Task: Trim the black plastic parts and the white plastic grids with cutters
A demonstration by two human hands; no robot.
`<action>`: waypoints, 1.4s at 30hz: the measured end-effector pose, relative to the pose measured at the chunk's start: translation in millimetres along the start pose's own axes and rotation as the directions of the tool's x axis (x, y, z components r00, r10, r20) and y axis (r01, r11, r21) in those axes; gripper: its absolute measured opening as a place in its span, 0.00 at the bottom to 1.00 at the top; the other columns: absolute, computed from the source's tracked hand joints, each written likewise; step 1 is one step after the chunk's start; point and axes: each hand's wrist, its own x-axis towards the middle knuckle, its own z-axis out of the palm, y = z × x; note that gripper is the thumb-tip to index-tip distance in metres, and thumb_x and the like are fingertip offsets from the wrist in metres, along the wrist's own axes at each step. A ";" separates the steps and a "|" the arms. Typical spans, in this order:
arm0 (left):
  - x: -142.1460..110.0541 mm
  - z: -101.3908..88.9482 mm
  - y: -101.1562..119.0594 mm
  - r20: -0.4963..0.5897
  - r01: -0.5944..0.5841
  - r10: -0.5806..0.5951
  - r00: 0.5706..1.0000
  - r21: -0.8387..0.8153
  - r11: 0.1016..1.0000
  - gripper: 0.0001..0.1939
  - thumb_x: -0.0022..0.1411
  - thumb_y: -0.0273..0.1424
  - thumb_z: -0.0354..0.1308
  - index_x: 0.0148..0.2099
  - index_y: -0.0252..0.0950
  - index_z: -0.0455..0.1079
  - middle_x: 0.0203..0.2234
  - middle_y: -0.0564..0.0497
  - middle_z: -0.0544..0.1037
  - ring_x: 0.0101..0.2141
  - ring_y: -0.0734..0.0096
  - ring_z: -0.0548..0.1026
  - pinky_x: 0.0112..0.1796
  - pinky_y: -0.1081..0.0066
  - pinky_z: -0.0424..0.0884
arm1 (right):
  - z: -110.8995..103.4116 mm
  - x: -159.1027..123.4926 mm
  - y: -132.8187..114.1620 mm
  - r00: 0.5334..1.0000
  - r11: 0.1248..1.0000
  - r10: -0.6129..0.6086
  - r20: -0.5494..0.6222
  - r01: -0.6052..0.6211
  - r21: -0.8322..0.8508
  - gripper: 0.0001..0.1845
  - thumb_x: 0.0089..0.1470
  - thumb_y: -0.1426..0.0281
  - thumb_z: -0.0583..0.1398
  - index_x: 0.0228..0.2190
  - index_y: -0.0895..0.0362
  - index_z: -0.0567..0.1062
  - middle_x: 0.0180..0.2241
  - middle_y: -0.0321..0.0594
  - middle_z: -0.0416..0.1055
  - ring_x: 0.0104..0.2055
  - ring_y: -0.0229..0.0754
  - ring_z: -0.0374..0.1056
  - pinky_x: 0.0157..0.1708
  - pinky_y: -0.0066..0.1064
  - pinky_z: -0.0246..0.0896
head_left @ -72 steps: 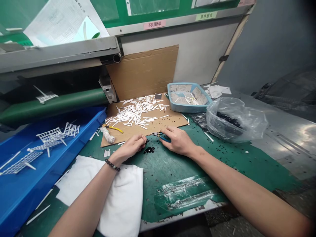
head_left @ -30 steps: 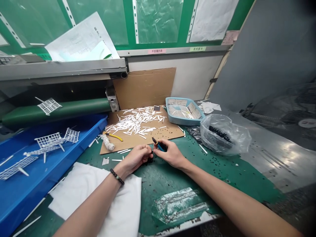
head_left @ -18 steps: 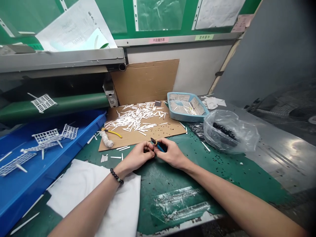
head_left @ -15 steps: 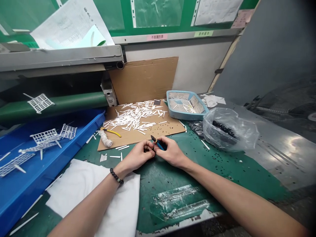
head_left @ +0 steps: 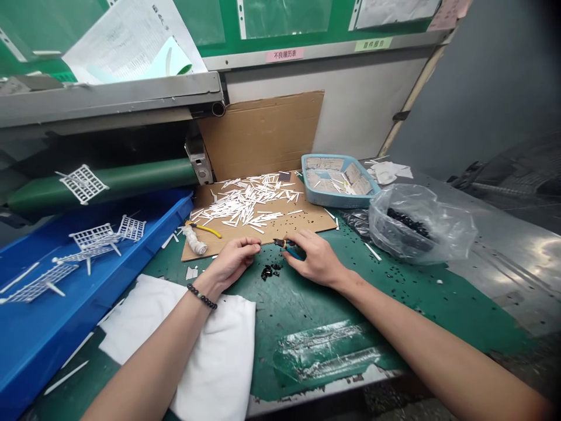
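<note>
My right hand (head_left: 318,257) is closed around a pair of blue-handled cutting pliers (head_left: 293,250), their dark jaws pointing left. Facing it, my left hand (head_left: 233,261) pinches something small and dark at its fingertips, too small to make out. Between and below the hands, a little heap of shiny black pieces (head_left: 270,271) lies on the green mat (head_left: 307,304). Behind the hands, many white sticks (head_left: 245,202) are piled on a cardboard sheet (head_left: 313,221). A clear plastic bag (head_left: 451,228) holding black pieces stands to the right.
A blue tray (head_left: 109,275) at left holds white lattice frames, and another lattice (head_left: 84,185) rests on the green roller (head_left: 144,175). White cloth (head_left: 228,351) lies under my left forearm. Yellow-handled pliers (head_left: 205,228), a white roll (head_left: 194,241) and a light-blue basket (head_left: 342,200) stand behind.
My hands have moved apart; the left shifted left and the pliers moved slightly right. The black heap between them now shows. The whole view has shifted a little.
</note>
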 end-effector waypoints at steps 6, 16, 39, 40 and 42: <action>1.7 3.3 -6.2 -0.001 0.008 -0.008 1.000 -0.008 1.000 0.15 0.41 0.27 0.71 0.33 0.29 0.75 0.23 0.54 0.70 0.22 0.83 0.61 0.24 0.77 0.54 | 0.0 -1.5 -5.8 0.991 0.978 -0.037 0.132 0.063 -0.201 0.13 0.57 0.69 0.58 0.44 0.58 0.71 0.38 0.46 0.69 0.41 0.48 0.63 0.43 0.37 0.59; 3.6 2.0 -10.6 0.010 -0.001 0.001 1.000 0.013 1.000 0.15 0.42 0.29 0.72 0.34 0.29 0.75 0.22 0.55 0.69 0.22 0.83 0.60 0.24 0.78 0.55 | 4.1 -3.8 -10.1 0.986 0.958 0.002 0.165 0.046 -0.284 0.14 0.55 0.69 0.59 0.44 0.59 0.71 0.37 0.46 0.69 0.40 0.48 0.62 0.41 0.36 0.58; 3.6 -0.8 -6.6 0.002 -0.024 0.024 1.000 0.060 0.998 0.16 0.44 0.27 0.69 0.38 0.30 0.76 0.26 0.51 0.74 0.25 0.80 0.65 0.26 0.76 0.58 | 2.4 -3.9 -10.4 0.975 0.952 0.065 0.213 0.003 -0.306 0.09 0.58 0.68 0.59 0.41 0.56 0.71 0.36 0.45 0.71 0.39 0.46 0.65 0.36 0.33 0.57; 3.4 -2.1 -5.0 0.008 -0.016 0.016 1.000 0.035 0.999 0.15 0.44 0.26 0.68 0.38 0.29 0.75 0.25 0.51 0.73 0.24 0.80 0.64 0.25 0.76 0.57 | 2.7 -4.1 -7.7 0.981 0.957 0.058 0.186 -0.002 -0.289 0.09 0.58 0.68 0.58 0.42 0.57 0.71 0.36 0.45 0.70 0.39 0.46 0.65 0.36 0.33 0.57; 2.6 -3.4 -2.4 0.040 0.005 -0.004 0.999 -0.030 1.000 0.10 0.45 0.26 0.65 0.33 0.29 0.73 0.24 0.52 0.71 0.24 0.80 0.63 0.24 0.77 0.57 | 2.3 -4.0 -2.8 0.987 0.961 0.064 0.146 -0.021 -0.277 0.09 0.59 0.68 0.58 0.41 0.57 0.71 0.35 0.45 0.70 0.39 0.47 0.64 0.36 0.34 0.57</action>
